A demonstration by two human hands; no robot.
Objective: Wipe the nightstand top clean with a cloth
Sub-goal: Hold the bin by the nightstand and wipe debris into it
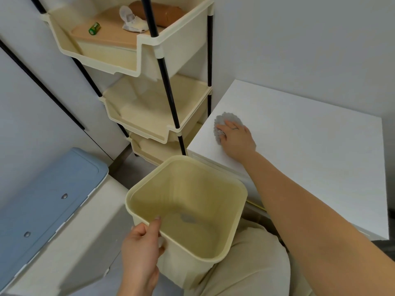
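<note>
Wiping in progress, by judgement. Right hand [237,142], fingers flat, pressed the grey cloth [226,119] onto the nightstand top [310,146] at its left edge. Area already wiped: indeterminable. Left hand [141,253] gripped the bin [183,159] rim.

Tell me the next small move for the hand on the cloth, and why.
Probably draw the grey cloth toward the near left corner of the nightstand top. The right hand presses it down close to the left edge, and the left hand grips the cream bin by its rim just below that corner, seemingly placed to catch what is swept off.
</note>
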